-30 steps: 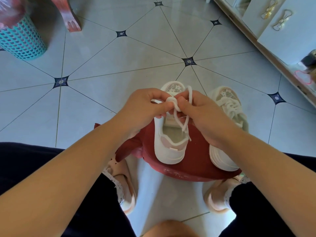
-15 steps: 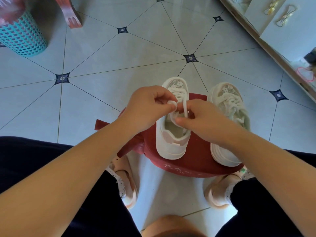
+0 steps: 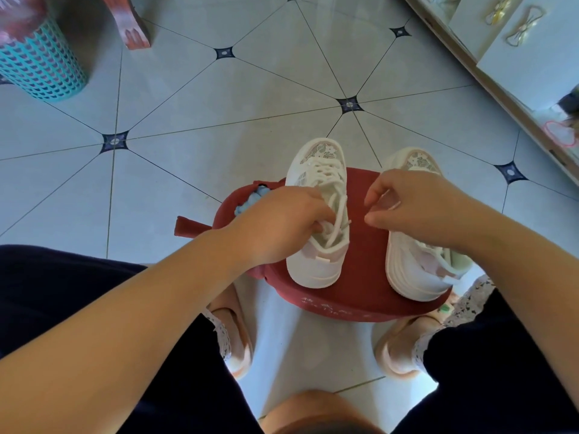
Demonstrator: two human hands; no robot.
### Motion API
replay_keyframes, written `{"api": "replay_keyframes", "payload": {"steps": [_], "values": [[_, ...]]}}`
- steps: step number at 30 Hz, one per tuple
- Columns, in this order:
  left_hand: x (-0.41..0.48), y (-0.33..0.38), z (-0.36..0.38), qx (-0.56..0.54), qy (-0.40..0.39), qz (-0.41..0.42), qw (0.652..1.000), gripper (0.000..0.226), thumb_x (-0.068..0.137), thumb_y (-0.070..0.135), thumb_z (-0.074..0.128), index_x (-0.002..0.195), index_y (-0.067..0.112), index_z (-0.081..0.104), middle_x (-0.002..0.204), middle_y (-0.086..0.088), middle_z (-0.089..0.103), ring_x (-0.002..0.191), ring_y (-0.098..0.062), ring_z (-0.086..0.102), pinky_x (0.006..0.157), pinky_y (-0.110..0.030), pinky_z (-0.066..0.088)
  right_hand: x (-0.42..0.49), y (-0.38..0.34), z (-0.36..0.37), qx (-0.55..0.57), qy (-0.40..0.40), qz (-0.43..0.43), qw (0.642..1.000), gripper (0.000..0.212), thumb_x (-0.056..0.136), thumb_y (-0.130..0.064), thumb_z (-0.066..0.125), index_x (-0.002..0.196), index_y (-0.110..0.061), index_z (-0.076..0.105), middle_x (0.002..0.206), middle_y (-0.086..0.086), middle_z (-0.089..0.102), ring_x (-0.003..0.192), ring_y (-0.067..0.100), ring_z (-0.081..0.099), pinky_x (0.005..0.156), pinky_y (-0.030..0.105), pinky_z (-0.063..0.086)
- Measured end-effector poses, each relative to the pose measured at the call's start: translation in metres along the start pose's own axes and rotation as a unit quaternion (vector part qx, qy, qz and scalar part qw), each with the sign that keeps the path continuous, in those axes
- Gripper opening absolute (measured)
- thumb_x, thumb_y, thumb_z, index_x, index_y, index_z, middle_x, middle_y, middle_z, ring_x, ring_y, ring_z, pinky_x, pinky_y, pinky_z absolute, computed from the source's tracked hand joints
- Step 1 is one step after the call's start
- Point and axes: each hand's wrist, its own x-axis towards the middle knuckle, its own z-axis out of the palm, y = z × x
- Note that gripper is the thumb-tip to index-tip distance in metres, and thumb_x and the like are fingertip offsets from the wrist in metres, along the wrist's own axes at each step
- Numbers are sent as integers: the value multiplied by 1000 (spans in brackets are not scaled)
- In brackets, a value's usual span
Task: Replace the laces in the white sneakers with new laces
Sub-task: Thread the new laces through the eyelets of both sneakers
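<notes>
White lace (image 3: 340,208) lies loose across the mouth of left sneaker (image 3: 313,270), which stands upright on red cushion (image 3: 366,245). Left hand (image 3: 282,220): fingers curled into the mouth, pinching the lace. Right sneaker (image 3: 407,270) alongside, tipped sideways. Right hand (image 3: 416,208) over it, fingers curled; whether it grips anything, cannot tell. Tiled floor (image 3: 219,104) around

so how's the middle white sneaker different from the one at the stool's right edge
The middle white sneaker stands upright on its sole; the right-edge white sneaker is tipped sideways, ribbed sole showing. The middle sneaker's white lace ends lie loose, the left hand pinching one; the right hand hides the right-edge sneaker's middle. Both sit on the red stool.
</notes>
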Motion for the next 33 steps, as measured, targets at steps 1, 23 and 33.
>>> {"api": "replay_keyframes", "payload": {"steps": [1, 23, 33], "values": [[1, 1, 0, -6, 0, -14, 1000, 31, 91, 10, 49, 116, 20, 65, 109, 0, 64, 103, -20, 57, 81, -21, 33, 1, 2, 2, 1, -10, 4, 1000, 14, 81, -23, 67, 93, -22, 61, 87, -9, 65, 81, 6, 59, 77, 25, 48], [-1, 1, -4, -218, 51, -147, 963, 18, 74, 32, 73, 83, 25, 60, 75, 14, 58, 68, 2, 51, 65, -6, 37, 6, -1, 33, -75, 26, -144, 986, 17, 89, -24, 57, 97, -24, 72, 82, -7, 61, 82, 9, 54, 70, 19, 36], [7, -1, 8, -141, 168, -201, 955, 52, 73, 32, 76, 115, 20, 48, 116, -2, 42, 101, -16, 47, 86, -25, 40, -3, 33, 0, -75, 179, -16, 981, 23, 89, -21, 55, 110, -27, 64, 101, -10, 56, 90, 8, 49, 80, 22, 33]]}}
